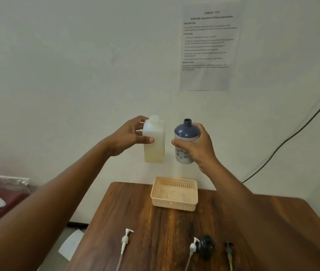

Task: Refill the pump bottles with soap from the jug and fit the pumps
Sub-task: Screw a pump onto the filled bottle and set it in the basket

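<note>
Four pumps (125,241) lie on the table (155,231) nearest me, well below both hands; beyond them sits a basket (174,193). Above it, I see my left hand (129,138) gripping the jug (153,141), upright and capped, and my right hand (196,146) wrapped around a blue-topped bottle (186,132), mouth open, just beside the jug

jug (153,141) – translucent, upright (half full) | blue-topped bottle (186,140) – uncapped, upright, beside
</note>
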Demonstrator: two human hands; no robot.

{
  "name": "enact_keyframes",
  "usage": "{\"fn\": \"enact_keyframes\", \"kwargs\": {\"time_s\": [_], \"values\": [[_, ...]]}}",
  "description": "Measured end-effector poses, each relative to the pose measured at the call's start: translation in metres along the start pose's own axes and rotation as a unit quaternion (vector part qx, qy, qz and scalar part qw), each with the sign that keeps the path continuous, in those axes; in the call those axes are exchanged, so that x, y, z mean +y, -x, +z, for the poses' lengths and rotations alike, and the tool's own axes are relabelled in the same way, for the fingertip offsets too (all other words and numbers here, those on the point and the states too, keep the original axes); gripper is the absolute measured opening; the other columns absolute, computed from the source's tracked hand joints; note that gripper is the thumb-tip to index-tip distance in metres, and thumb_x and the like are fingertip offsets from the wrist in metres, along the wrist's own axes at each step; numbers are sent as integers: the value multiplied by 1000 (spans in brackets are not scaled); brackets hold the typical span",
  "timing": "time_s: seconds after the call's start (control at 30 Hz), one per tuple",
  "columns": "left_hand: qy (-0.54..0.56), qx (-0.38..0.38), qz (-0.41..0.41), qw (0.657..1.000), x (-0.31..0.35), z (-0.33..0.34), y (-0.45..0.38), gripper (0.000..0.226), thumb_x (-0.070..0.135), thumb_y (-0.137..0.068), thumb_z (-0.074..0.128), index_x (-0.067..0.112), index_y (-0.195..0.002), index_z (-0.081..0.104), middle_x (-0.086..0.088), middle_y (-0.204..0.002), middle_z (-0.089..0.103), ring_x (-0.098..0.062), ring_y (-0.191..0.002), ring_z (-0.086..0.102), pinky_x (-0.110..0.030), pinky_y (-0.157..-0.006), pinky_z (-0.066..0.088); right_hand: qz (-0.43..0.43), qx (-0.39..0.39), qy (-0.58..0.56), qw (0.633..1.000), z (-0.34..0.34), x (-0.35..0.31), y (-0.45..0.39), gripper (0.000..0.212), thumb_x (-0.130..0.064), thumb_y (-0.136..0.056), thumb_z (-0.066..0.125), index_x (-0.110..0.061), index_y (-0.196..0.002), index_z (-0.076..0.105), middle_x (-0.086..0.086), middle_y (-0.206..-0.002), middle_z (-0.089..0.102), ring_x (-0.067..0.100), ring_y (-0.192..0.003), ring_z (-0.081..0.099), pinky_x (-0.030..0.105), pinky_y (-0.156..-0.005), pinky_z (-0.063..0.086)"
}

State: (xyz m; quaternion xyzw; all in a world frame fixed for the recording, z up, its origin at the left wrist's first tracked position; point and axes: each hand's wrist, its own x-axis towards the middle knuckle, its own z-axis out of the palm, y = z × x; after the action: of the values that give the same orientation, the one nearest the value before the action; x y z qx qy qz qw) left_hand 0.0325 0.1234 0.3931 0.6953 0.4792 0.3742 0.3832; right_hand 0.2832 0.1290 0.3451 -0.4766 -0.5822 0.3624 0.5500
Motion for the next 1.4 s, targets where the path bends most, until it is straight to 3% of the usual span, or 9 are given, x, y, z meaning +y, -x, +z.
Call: {"fn": "enact_keyframes", "kwargs": {"time_s": [0.27,0.47,0.63,0.77,0.93,1.07,1.17,1.3,1.4], "values": [[34,2,-44,998,-76,26,25,63,9,-88,79,22,-142,51,-4,-138,60,-26,-125,61,-44,-103,56,37,-26,23,999,32,51,20,77,-28,-63,97,-39,-124,51,-15,-117,60,10,-105,61,25,-82,53],[68,4,-94,993,-135,47,53,63,5,-89,77,22,-142,50,-3,-137,60,-23,-126,59,-44,-101,58,75,-44,32,996,50,94,39,75,-24,-62,97,-33,-124,55,-11,-116,64,13,-106,63,35,-91,57],[86,2,-133,987,-173,58,73,63,3,-88,77,23,-141,49,-2,-135,59,-21,-126,59,-31,-89,61,100,-52,53,992,65,127,54,82,-31,-58,99,-27,-128,56,-6,-119,66,18,-109,64,38,-92,57],[66,11,-148,987,-192,65,85,63,-3,-87,76,17,-140,50,3,-122,61,-12,-113,61,-21,-76,60,124,-67,62,988,77,153,68,87,-43,-50,99,-29,-124,56,-9,-117,66,15,-108,65,44,-94,57],[60,-5,-175,983,-224,75,98,59,-1,-89,74,24,-136,49,6,-125,59,-10,-114,61,-26,-82,61,162,-80,69,981,93,183,82,88,-44,-47,100,-29,-122,56,-9,-121,66,16,-112,63,46,-98,56],[32,-23,-194,980,-251,84,107,63,1,-88,75,21,-139,43,1,-127,55,-18,-118,58,-33,-88,62,183,-89,60,977,103,201,94,86,-30,-54,101,-29,-125,52,-10,-126,61,14,-117,59,37,-101,51],[33,-37,-215,975,-273,92,116,64,-4,-89,72,19,-139,40,0,-124,53,-22,-114,59,-37,-76,65,187,-95,50,976,107,214,102,86,-26,-55,101,-26,-126,52,-14,-121,61,6,-110,60,29,-94,52],[29,-42,-237,970,-302,102,126,62,-8,-90,69,11,-142,39,7,-115,52,-11,-105,56,-5,-70,52,200,-96,52,974,114,228,109,87,-25,-57,100,-26,-129,52,-9,-126,61,10,-115,59,20,-87,51],[44,-65,-250,965,-325,110,135,66,-4,-89,72,16,-140,36,3,-122,52,-16,-114,56,-14,-79,56,205,-95,55,973,118,236,112,84,-21,-60,98,-29,-127,49,-18,-119,57,2,-106,57,6,-73,47]]}}
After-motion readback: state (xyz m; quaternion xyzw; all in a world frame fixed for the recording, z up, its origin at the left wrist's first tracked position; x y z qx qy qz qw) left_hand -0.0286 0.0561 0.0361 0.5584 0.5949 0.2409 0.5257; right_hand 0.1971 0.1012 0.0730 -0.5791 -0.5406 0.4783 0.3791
